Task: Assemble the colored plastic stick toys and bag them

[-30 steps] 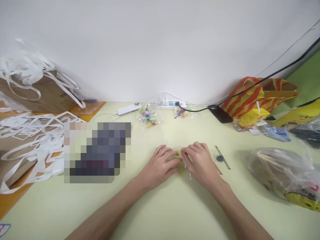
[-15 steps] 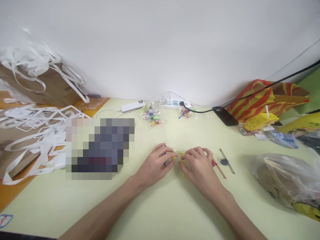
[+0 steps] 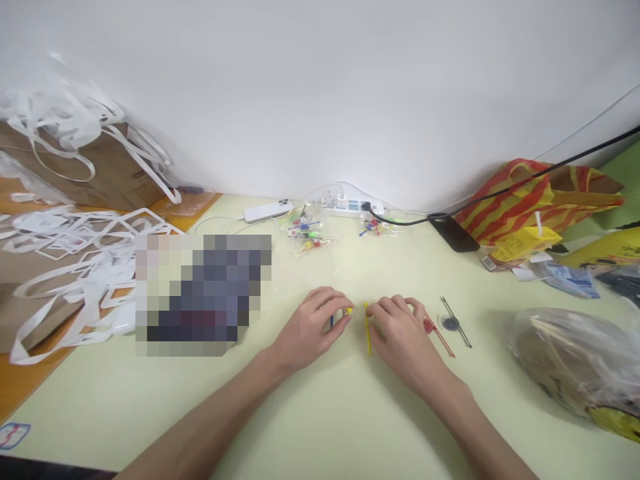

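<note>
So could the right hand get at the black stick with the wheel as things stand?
Probably yes: the black stick with the wheel lies just beyond the right hand, with only a red stick flat between them.

I see both forearms bare to the frame edge; left hand (image 3: 310,330) and right hand (image 3: 400,333) ungloved; no sleeves in view.

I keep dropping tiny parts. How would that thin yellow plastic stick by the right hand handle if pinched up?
The thin yellow plastic stick looks very light and probably stiff. Lying flat on the pale table, it may slip from the right hand.
</note>
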`<action>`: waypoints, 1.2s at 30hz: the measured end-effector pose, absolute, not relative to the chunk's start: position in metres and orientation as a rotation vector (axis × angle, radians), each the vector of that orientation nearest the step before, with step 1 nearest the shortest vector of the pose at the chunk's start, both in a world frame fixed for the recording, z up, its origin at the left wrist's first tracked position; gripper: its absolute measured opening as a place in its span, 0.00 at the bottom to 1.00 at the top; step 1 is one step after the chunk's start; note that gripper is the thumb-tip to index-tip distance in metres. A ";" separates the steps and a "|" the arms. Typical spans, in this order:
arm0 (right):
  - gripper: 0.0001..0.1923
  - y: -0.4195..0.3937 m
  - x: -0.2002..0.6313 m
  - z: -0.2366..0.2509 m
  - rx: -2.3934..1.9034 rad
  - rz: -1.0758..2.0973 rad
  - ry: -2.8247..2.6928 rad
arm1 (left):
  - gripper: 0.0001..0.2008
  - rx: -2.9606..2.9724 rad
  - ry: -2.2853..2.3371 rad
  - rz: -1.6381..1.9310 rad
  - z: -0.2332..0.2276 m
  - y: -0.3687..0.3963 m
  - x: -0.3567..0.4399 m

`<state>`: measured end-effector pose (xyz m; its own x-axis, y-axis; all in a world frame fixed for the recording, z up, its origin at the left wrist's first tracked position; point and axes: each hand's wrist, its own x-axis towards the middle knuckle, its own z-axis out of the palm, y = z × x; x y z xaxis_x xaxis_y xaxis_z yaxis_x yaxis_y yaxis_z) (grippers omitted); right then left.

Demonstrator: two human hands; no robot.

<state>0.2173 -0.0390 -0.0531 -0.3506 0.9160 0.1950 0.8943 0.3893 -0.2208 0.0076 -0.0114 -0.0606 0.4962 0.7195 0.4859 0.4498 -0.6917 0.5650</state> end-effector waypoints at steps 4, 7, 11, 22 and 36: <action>0.09 -0.039 0.217 -0.051 -1.628 0.123 -2.394 | 0.08 2.357 0.992 1.027 -0.060 -0.011 0.007; 0.10 -0.039 0.215 -0.051 -1.649 0.115 -2.410 | 0.08 2.351 0.998 1.029 -0.060 -0.011 0.007; 0.12 -0.038 0.212 -0.052 -1.647 0.123 -2.415 | 0.08 2.326 0.998 1.042 -0.062 -0.011 0.007; 0.10 -0.040 0.213 -0.043 -1.473 0.489 -2.022 | 0.13 2.285 0.835 1.217 -0.062 -0.011 0.006; 0.03 -0.046 0.200 -0.037 -1.286 1.025 -1.533 | 0.15 2.281 0.754 1.262 -0.064 -0.011 0.005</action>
<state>0.2003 -0.0462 -0.0369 -0.0942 0.9897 0.1076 0.2789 0.1300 -0.9515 0.0053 -0.0109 -0.0644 0.4394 0.6391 0.6312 0.2528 -0.7623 0.5958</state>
